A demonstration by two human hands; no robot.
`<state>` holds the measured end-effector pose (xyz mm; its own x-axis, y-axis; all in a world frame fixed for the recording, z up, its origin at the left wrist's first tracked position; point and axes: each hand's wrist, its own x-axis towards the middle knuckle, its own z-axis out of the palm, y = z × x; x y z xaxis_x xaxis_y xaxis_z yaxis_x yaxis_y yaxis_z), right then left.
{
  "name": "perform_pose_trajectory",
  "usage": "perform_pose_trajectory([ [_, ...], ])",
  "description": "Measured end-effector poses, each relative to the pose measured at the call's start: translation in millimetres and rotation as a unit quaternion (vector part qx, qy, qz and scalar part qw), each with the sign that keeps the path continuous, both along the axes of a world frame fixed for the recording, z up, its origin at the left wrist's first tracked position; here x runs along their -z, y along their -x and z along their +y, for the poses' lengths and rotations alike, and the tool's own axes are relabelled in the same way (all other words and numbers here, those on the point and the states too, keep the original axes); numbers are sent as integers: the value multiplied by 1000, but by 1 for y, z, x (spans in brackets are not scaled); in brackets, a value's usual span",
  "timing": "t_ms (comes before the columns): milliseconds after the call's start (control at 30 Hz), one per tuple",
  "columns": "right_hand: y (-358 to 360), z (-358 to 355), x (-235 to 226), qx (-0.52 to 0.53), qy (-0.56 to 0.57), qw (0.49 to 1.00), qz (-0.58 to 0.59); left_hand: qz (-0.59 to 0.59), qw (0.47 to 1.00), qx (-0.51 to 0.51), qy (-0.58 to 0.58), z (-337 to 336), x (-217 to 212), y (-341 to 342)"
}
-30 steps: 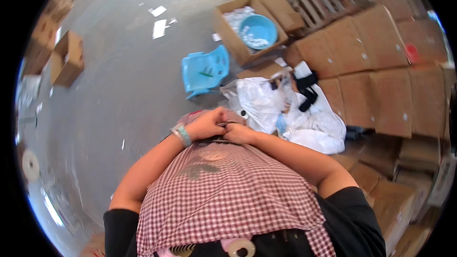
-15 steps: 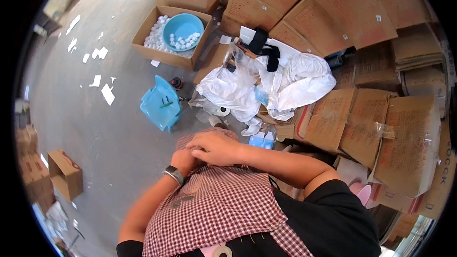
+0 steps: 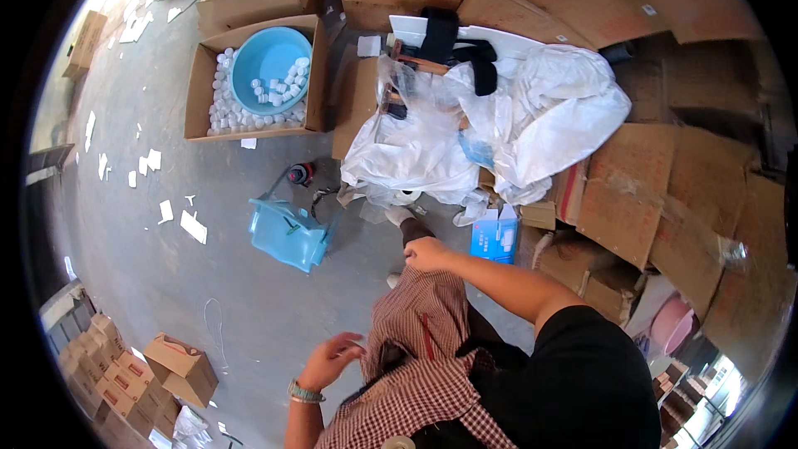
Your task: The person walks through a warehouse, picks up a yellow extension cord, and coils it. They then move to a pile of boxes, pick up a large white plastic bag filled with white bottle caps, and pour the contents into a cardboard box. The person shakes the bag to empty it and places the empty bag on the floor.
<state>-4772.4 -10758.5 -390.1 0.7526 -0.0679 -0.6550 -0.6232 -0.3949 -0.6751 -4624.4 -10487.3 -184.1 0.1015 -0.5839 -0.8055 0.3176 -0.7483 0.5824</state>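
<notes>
My right hand (image 3: pixel 426 254) is closed on the lower edge of a red-and-white checked apron (image 3: pixel 420 303), in front of my dark-trousered leg. My left hand (image 3: pixel 331 357) hovers to the left of the apron, fingers slightly bent and apart, holding nothing; a band circles that wrist. The apron bunches in folds over my lap. Ahead and to the left, a light blue plastic chair (image 3: pixel 287 234) has small dark green pieces on it. A blue-and-white carton (image 3: pixel 495 237) stands on the floor beyond my right forearm.
A cardboard box (image 3: pixel 249 130) holds small white pieces and a blue basin (image 3: pixel 264 50). White plastic sheeting (image 3: pixel 557 116) covers a heap with black straps ahead. Stacked cartons (image 3: pixel 628 170) line the right. Paper scraps (image 3: pixel 193 228) litter the left floor; smaller boxes (image 3: pixel 179 366) stand lower left.
My hands, together at the apron before, have parted. The right went forward to the apron's edge; the left drew back, its fingers loosened. The view has shifted, showing my leg and more floor.
</notes>
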Motion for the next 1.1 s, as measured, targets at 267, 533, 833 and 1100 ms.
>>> perform_pose_trajectory([
  [267,-114,-49,207,-23,191,974,120,-161,931,-275,-180,47,69,-3],
  [533,-205,-46,329,-147,352,908,173,-80,920,-224,-313,98,114,72],
  [833,-145,-95,347,260,253,932,-9,-72,934,-227,-267,104,126,90],
  [1100,-29,-187,205,576,-55,815,-2,-145,945,-226,-187,91,80,89],
])
